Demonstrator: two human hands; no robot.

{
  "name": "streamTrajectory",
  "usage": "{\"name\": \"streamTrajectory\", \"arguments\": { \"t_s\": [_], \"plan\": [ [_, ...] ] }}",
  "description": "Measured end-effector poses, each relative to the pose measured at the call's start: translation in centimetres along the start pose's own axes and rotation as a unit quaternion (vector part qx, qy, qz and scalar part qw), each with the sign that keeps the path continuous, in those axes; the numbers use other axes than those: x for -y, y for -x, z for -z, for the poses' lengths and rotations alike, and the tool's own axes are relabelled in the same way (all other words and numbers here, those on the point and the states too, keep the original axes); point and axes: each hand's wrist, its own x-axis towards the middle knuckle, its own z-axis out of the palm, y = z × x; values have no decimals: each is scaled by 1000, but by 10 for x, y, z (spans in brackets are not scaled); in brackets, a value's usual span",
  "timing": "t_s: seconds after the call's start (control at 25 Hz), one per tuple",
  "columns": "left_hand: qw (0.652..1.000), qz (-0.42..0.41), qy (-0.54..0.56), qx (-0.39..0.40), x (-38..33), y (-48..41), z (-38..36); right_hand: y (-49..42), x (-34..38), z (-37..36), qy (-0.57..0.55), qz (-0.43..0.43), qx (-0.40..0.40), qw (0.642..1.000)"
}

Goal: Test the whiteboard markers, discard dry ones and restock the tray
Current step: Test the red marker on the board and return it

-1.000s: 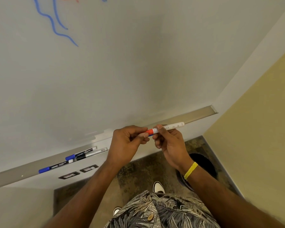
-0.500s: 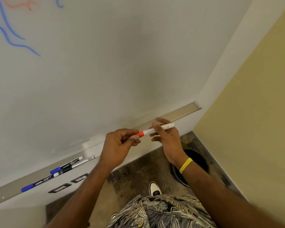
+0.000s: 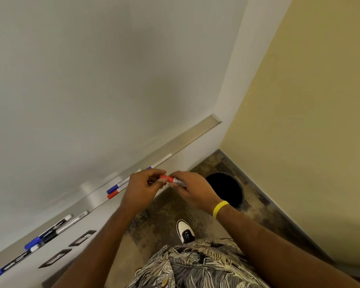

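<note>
Red-capped marker (image 3: 171, 179) held nearly level just in front of the tray (image 3: 192, 136), cap end pointing left, left hand (image 3: 140, 189) fingers pinching the red cap, right hand (image 3: 194, 189) fingers curled round the white barrel, black bin (image 3: 224, 191) on the floor beyond.

A yellow wall (image 3: 310, 100) meets mottled brown floor (image 3: 154, 223) — white corner strip (image 3: 243, 80).

seven markers (image 3: 50, 235) counted: six in the one tray (image 3: 195, 138), one red-capped marker (image 3: 169, 179) held; two hands (image 3: 141, 187); one bin (image 3: 224, 190); two wall plates (image 3: 82, 238); one yellow wristband (image 3: 220, 208); one white shoe (image 3: 185, 231) fully visible
</note>
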Motion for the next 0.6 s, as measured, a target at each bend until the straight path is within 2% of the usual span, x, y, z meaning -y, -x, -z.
{"name": "streamTrajectory", "arguments": {
  "t_s": [0.24,0.6],
  "plan": [
    [994,32,-46,90,16,-23,-35,25,-80,17,41,-125,-28,991],
    [983,25,-117,138,10,-56,-62,20,-179,69,79,-258,-2,963]
  ]
}}
